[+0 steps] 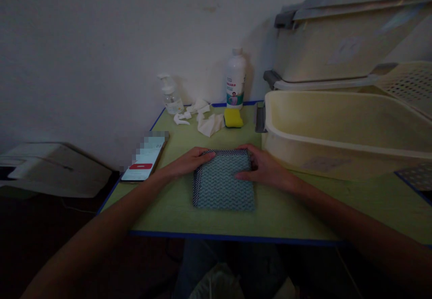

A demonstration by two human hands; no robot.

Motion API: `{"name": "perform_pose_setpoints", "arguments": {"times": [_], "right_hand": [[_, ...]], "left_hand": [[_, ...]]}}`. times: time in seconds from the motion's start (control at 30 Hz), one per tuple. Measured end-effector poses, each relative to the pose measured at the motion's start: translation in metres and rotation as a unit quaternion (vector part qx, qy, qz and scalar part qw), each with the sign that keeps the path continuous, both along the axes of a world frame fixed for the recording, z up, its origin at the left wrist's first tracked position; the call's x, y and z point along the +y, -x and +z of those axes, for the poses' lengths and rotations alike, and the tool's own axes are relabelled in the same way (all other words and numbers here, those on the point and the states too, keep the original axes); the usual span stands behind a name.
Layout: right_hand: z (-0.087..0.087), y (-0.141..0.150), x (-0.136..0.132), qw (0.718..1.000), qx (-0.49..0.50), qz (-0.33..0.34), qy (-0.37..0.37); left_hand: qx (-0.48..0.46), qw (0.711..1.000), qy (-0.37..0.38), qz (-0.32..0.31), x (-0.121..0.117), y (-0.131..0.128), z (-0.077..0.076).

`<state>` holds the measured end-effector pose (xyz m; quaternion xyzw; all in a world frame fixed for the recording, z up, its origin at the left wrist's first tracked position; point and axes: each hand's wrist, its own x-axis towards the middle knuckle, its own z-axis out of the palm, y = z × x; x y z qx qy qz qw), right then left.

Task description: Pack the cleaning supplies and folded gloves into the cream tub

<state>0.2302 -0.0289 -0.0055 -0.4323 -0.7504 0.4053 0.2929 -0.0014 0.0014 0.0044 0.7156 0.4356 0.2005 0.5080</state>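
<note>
A blue-green folded cloth [227, 184] with a coarse ribbed weave lies near the front of the table. Black-and-white checked trim runs along its far and left edges. My left hand [193, 160] grips the far left corner, thumb on top and the other fingers mostly hidden. At the far right corner, my right hand [265, 168] pinches the cloth's side, its thumb lying over the top face and its index finger along the far edge.
Behind the cloth are a yellow sponge [233, 118], crumpled tissue [211, 125], a white spray head [182, 118], a pump bottle [172, 98] and a white bottle [236, 80]. A phone [145, 159] lies left. A cream bin [324, 148] stands right, before stacked bins [332, 42].
</note>
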Motion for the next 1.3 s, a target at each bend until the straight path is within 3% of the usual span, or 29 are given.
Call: {"name": "perform_pose_setpoints", "arguments": {"times": [0.23,0.43,0.6,0.77,0.93,1.07,1.17,1.3], "right_hand": [[-0.004,0.0,-0.005,1.0,0.017,-0.01,0.011],[-0.005,0.001,-0.008,0.999,0.02,-0.02,0.022],[-0.004,0.0,-0.01,0.998,0.041,-0.015,0.053],[0.001,-0.001,-0.011,0.998,0.016,-0.01,0.052],[0.008,-0.003,-0.014,0.994,-0.098,-0.016,-0.036],[0.01,-0.007,-0.017,0.968,-0.137,0.025,-0.209],[0.013,-0.008,-0.019,0.92,-0.158,0.096,-0.345],[0.018,-0.008,-0.019,0.873,-0.184,0.172,-0.417]], "left_hand": [[-0.008,0.999,0.0,-0.044,-0.003,0.01,0.002],[-0.036,0.999,-0.004,-0.035,-0.001,0.014,-0.004],[-0.003,0.998,0.021,-0.06,-0.003,0.014,0.001],[0.046,0.994,-0.054,-0.085,-0.008,0.013,0.009],[0.065,0.991,-0.09,-0.075,-0.015,0.013,0.007],[0.075,0.976,-0.184,-0.088,-0.019,0.012,0.004],[0.051,0.94,-0.311,-0.133,-0.021,0.011,0.004],[0.043,0.876,-0.443,-0.184,-0.025,0.012,0.003]]}}
